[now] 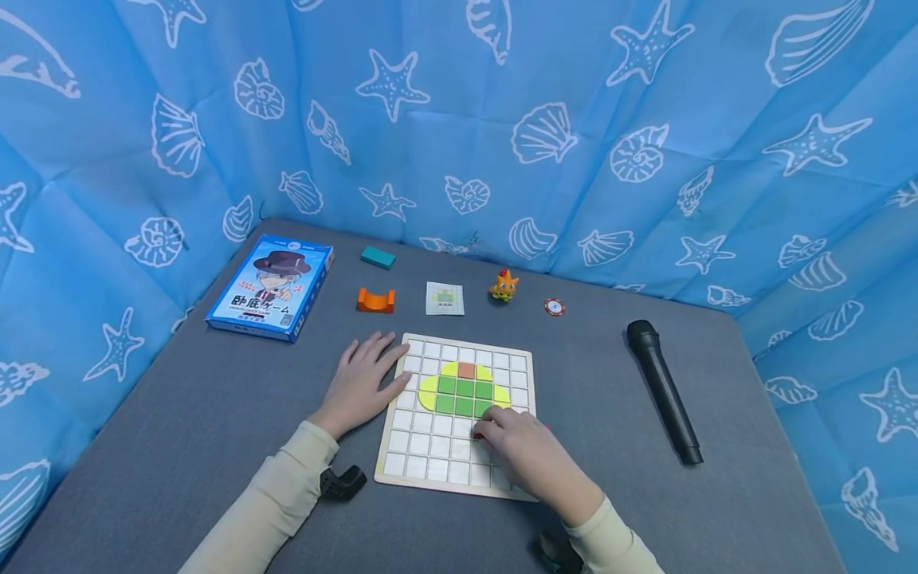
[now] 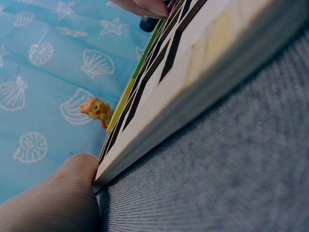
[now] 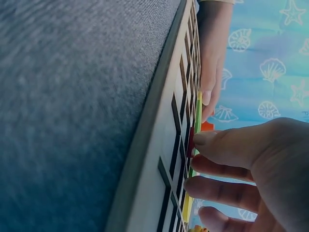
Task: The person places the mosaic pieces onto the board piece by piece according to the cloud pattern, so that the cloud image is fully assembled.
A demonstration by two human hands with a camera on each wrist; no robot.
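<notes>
A square wooden grid board (image 1: 419,443) lies in front of me. Green square tiles (image 1: 464,388), yellow rounded tiles (image 1: 427,392) and one reddish-brown tile (image 1: 467,371) are set in its upper half. My left hand (image 1: 362,386) rests at the board's left edge, fingers spread, fingertips and thumb over the rim. Low over the board, just below the green tiles, my right hand (image 1: 527,450) pinches a small red tile (image 3: 190,143) between thumb and fingertips. Much of that tile is hidden by the fingers. Another bit of red shows at that hand's far side.
Behind the board are an orange arch block (image 1: 376,301), a teal block (image 1: 377,257), a pattern card (image 1: 445,299), a small toy figure (image 1: 504,285) and a poker chip (image 1: 555,307). A blue game box (image 1: 272,287) lies back left, a black microphone (image 1: 665,392) at right.
</notes>
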